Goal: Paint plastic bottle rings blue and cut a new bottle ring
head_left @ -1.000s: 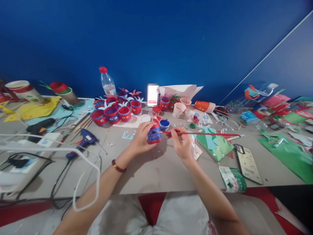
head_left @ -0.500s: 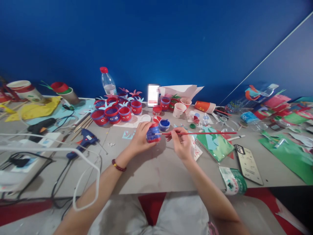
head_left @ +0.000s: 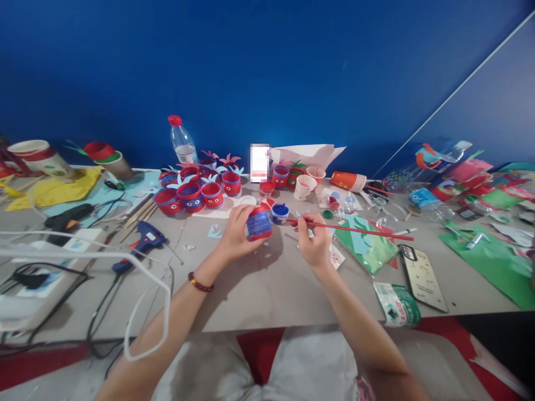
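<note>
My left hand (head_left: pixel 236 234) is wrapped round a small cup (head_left: pixel 259 224) painted red with a broad blue band, held tilted just above the table. In my right hand (head_left: pixel 313 236) is a long red paintbrush (head_left: pixel 355 229), pinched near its bristle end. The brush tip is at the near rim of an open jar of blue paint (head_left: pixel 280 211); whether it touches the rim I cannot tell. Behind the jar stands a pot of red paint (head_left: pixel 267 189). Several decorated red and blue cups (head_left: pixel 191 196) with paper leaves and eyes stand at the back left.
On the left lie a blue glue gun (head_left: pixel 146 239), cables and a white power strip (head_left: pixel 71 278). A phone (head_left: pixel 424 278), a green packet (head_left: pixel 368 245) and green paper (head_left: pixel 489 262) are on the right. Behind them lie stacked paper cups (head_left: pixel 349 181).
My right hand has drawn the brush tip away from the cup, over to the blue paint jar. The brush's handle end has dropped. My left hand still holds the cup, slightly turned.
</note>
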